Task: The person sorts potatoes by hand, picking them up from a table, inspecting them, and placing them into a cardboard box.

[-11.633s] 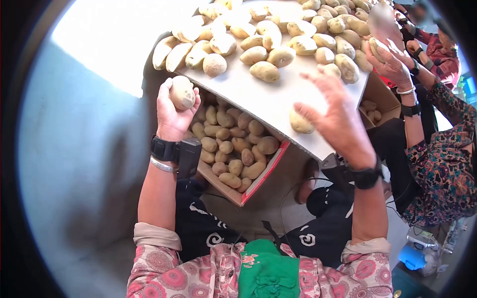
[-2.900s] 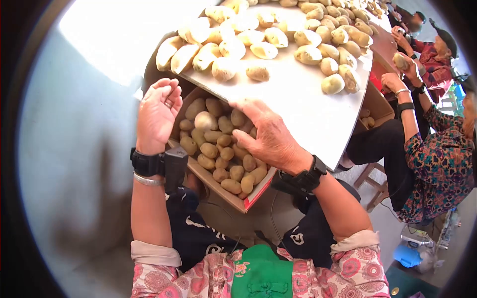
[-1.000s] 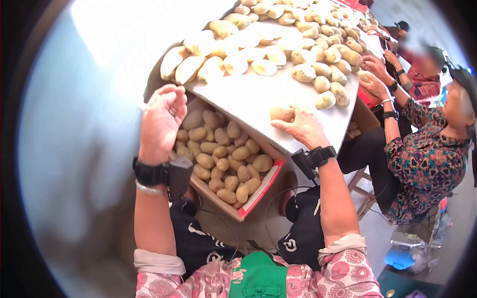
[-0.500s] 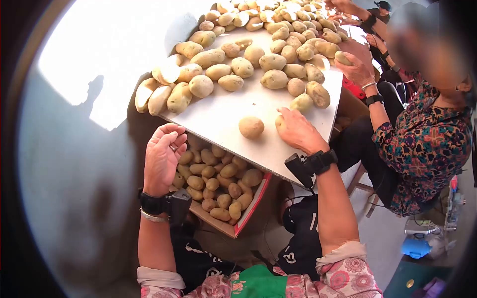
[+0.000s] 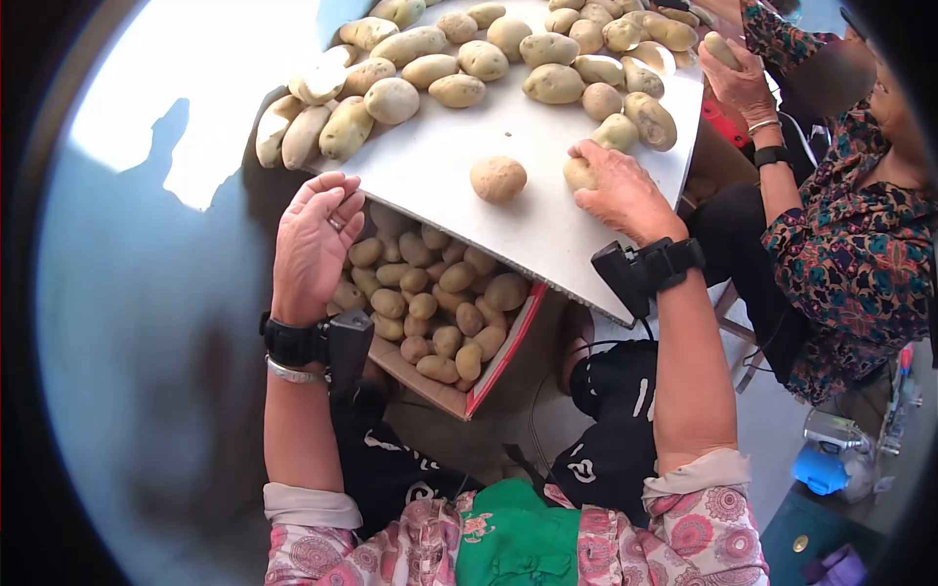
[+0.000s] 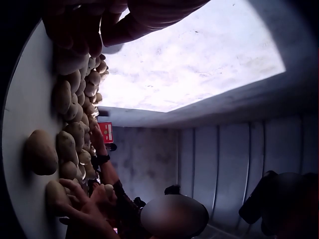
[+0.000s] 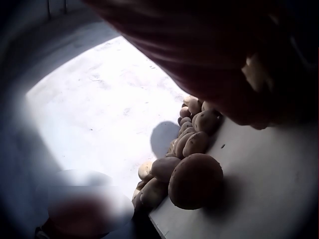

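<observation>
In the head view the right hand (image 5: 627, 191) curls its fingers round a potato (image 5: 580, 174) on the white tabletop (image 5: 420, 200), beside the front potatoes of the pile. A lone round potato (image 5: 498, 180) lies to its left, not touched by either hand; it also shows in the right wrist view (image 7: 195, 181). The left hand (image 5: 315, 239) is held at the table's left corner, fingers loosely bent, holding nothing. Many potatoes (image 5: 482, 61) cover the back of the tabletop. In the left wrist view the left hand's fingers (image 6: 124, 27) hang dark at the top.
Below the table edge stands a cardboard box (image 5: 415, 379) filled with potatoes. On the right a person in a patterned shirt (image 5: 848, 264) holds a potato (image 5: 721, 51) by the table. A blue container (image 5: 819, 471) is at the lower right, and a wall (image 5: 147, 322) is on the left.
The view has shifted. The right hand, earlier on the round potato, has let go of it and moved right to grip another potato. The left hand stays near the table corner.
</observation>
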Motion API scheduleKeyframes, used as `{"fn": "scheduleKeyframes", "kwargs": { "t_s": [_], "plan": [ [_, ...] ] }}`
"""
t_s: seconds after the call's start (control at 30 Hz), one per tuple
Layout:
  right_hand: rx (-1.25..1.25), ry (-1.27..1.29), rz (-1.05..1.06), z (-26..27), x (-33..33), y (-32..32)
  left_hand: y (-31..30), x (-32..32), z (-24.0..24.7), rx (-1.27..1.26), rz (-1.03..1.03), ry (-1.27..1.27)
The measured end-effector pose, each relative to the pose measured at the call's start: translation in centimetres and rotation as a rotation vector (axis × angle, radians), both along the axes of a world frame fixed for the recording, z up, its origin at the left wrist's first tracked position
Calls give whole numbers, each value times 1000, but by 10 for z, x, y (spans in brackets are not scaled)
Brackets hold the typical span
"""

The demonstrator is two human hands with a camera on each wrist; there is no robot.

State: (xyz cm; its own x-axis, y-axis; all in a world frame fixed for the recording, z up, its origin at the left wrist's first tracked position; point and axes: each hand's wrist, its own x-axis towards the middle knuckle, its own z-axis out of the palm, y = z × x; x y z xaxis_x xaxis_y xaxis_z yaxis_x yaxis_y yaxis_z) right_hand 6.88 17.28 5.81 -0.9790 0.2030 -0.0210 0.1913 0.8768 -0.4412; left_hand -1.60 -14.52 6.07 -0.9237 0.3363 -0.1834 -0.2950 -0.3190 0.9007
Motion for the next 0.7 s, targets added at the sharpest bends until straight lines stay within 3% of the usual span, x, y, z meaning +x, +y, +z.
{"fn": "scheduleKeyframes", "kwargs": {
  "t_s": [0.1,0.23,0.43,0.5,0.57,0.7],
  "plan": [
    [-72,-143,-62,10,1,-4,1,1,2,5,10,8],
    [3,-124,-52,2,2,-4,1,1,6,11,4,5],
    [-83,-74,-2,27,-3,-18,-12,-7,4,40,60,19],
    [-215,-108,108,34,-1,-19,-11,-3,6,33,70,22],
    [-724,-266,410,38,-1,-23,-13,-4,2,41,72,22],
    [-764,205,350,34,-11,-40,-18,-2,2,43,73,31]
  ]
}}
